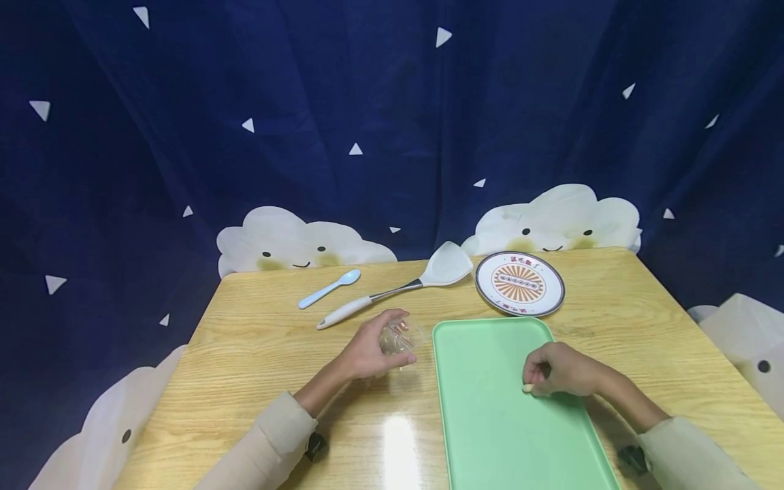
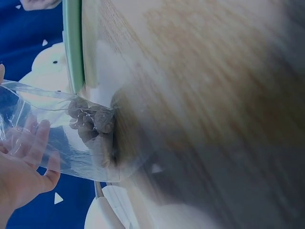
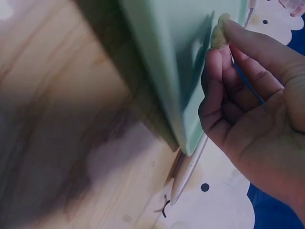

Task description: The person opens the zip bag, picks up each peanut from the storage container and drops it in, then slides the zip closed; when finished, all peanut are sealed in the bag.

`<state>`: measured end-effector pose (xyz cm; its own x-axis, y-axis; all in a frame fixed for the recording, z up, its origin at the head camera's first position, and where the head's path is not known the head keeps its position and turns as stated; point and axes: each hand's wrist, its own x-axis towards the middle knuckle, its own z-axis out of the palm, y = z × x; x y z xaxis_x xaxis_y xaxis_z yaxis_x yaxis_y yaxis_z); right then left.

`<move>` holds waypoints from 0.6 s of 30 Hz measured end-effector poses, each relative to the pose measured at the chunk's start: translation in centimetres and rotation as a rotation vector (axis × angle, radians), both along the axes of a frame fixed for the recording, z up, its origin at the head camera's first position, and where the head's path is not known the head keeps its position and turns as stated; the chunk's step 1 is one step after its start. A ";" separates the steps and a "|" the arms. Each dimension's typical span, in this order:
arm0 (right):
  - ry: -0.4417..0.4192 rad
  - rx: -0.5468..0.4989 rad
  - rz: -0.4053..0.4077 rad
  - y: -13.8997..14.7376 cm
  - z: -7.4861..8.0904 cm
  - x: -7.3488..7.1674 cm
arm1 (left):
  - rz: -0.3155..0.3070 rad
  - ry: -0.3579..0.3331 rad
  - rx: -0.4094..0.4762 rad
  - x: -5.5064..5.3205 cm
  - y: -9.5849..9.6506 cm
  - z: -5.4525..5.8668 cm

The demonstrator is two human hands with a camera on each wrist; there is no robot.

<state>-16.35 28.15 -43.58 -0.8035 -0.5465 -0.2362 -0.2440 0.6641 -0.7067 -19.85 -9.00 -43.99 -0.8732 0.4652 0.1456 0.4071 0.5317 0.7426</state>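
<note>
My left hand [image 1: 370, 348] holds a clear plastic bag [image 1: 395, 337] beside the tray's left edge, with the thumb and fingers around its upper part. In the left wrist view, several brown, roundish lumps [image 2: 90, 119] lie at the bottom of the bag [image 2: 57, 148], close to the wooden table. Over the right part of the green tray [image 1: 490, 408], my right hand [image 1: 566, 369] pinches a small, tan, peanut-like piece [image 1: 527, 388] between thumb and fingertips. The right wrist view shows this piece [image 3: 219, 32] as lumpy, in front of the tray's surface.
A round white plate [image 1: 519, 284] with an orange pattern stands behind the tray. A white-headed spatula [image 1: 448, 264] lies behind my left hand, and a small light-blue spoon [image 1: 329, 288] is farther left. The wooden table [image 1: 245, 381] ends at a dark blue curtain [image 1: 367, 102].
</note>
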 end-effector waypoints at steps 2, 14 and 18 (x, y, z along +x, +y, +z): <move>0.013 -0.026 0.012 -0.3 0.3 -0.3 | -0.001 0.001 0.000 0.0 0.0 0.0; 0.186 -0.142 -0.004 -4.1 1.3 -2.9 | 0.006 -0.015 0.006 0.0 0.0 -0.2; 0.303 -0.203 -0.073 -5.9 1.3 -3.7 | -0.001 -0.016 0.004 0.0 0.1 -0.1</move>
<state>-20.05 22.26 -42.31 -0.8591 -0.4963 0.1251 -0.4190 0.5417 -0.7287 -19.88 -8.94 -44.09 -0.8750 0.4653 0.1336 0.3957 0.5284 0.7512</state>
